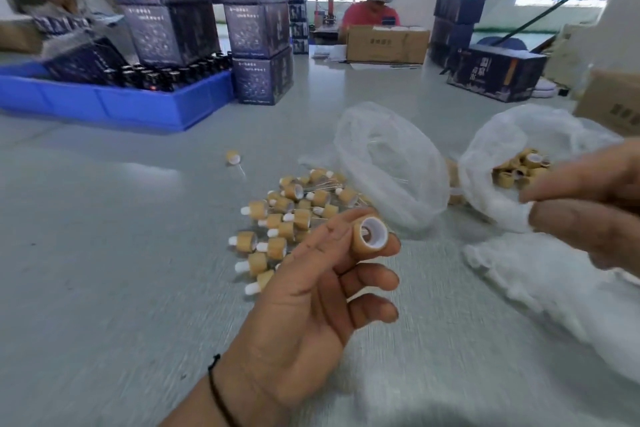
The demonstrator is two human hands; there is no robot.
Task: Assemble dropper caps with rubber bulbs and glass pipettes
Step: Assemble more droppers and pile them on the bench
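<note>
The left hand pinches a bamboo-coloured dropper cap between thumb and forefinger, white-lined opening facing up, its other fingers loosely curled. Just behind that cap lies the heap of assembled droppers on the table. To the cap's right the blurred right hand hovers; I cannot tell its grip. Beyond it sits an open bag of caps

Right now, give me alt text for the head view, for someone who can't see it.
The left hand pinches a tan cap, open end up, over a grey table. The blurred right hand hovers by a bag of caps. A pile of finished droppers lies behind the left hand.
</note>
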